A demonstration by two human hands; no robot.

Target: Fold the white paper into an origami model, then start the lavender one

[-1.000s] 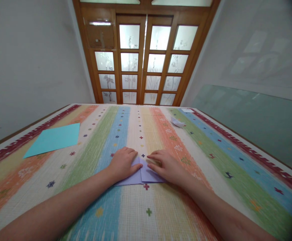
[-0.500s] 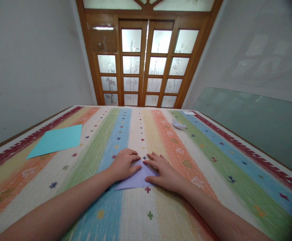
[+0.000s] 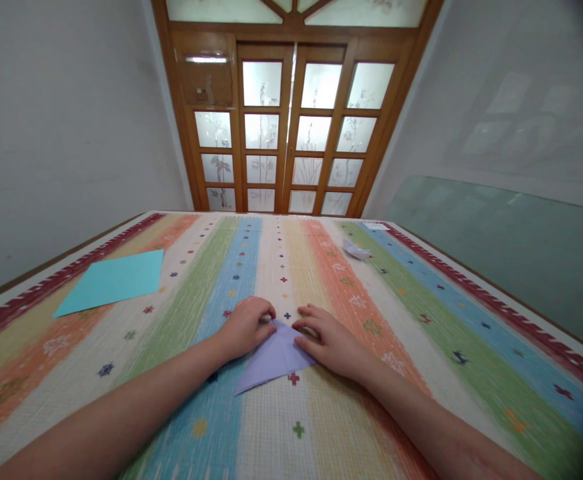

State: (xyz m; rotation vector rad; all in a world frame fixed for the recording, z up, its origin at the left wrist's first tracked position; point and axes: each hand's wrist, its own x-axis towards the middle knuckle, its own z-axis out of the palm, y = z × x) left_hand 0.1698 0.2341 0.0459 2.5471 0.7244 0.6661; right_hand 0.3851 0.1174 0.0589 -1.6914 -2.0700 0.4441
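Note:
A folded lilac paper [image 3: 271, 359] lies on the striped cloth [image 3: 186, 300] in front of me, shaped like a triangle with its point towards the door. My left hand [image 3: 244, 327] rests on its upper left edge with the fingers curled and pinching the tip. My right hand [image 3: 329, 340] lies on its right side, fingers spread and pressing down.
A turquoise paper sheet [image 3: 114, 281] lies flat at the far left of the table. A small folded white paper [image 3: 355, 249] sits at the far right, and a white slip [image 3: 374, 227] lies by the far edge. Wooden glazed doors [image 3: 291, 127] stand beyond the table.
The lilac paper has gone from a wider folded shape to a narrower triangle and its lower left corner now sticks out. Both hands have shifted slightly towards its top point.

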